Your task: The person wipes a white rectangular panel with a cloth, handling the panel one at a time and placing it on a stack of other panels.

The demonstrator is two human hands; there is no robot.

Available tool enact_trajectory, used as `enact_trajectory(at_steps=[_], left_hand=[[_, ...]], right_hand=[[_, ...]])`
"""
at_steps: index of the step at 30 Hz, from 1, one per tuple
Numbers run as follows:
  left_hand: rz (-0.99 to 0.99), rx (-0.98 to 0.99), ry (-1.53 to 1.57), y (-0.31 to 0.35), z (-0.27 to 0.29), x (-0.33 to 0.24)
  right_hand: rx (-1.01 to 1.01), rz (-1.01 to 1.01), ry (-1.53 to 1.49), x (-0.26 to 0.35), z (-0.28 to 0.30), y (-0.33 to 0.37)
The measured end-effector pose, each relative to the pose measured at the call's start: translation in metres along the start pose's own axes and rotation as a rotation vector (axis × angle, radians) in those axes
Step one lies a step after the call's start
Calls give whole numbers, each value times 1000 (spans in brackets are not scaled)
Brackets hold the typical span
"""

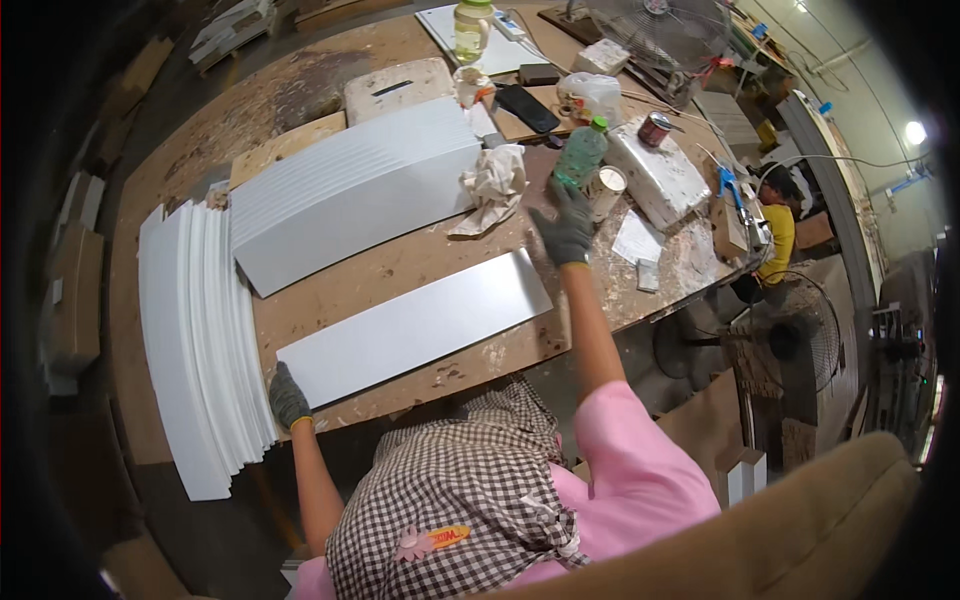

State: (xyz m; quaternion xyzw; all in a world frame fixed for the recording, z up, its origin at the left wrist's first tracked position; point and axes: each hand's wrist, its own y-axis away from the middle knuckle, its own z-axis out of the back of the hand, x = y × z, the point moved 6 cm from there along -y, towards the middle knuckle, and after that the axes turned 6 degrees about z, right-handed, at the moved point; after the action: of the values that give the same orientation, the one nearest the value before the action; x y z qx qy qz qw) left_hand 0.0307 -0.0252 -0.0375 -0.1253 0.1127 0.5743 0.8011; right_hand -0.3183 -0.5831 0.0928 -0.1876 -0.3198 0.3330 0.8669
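A single white board lies flat along the near side of the worktable. My left hand, in a dark grey glove, holds the board's left end, fingers together at the edge. Past its right end, my gloved right hand reaches out with the thumb and fingers apart. Its fingertips are at the base of a green bottle with a bright green cap; whether they touch is hard to tell. A pale can stands just right of these fingers. A crumpled cloth lies to their left.
Stacked white boards lie behind and at the left of the worktable. At the right are a white foam block, a dark red can and a blue tool. A person in yellow is beyond.
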Motion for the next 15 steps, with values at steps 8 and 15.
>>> enact_trajectory(at_steps=[8,15], left_hand=[[64,162,-302,-5,1,-21],[-26,63,-186,1,9,-25]], right_hand=[[93,-324,-334,-11,-91,-62],[838,345,279,197,-46,90]])
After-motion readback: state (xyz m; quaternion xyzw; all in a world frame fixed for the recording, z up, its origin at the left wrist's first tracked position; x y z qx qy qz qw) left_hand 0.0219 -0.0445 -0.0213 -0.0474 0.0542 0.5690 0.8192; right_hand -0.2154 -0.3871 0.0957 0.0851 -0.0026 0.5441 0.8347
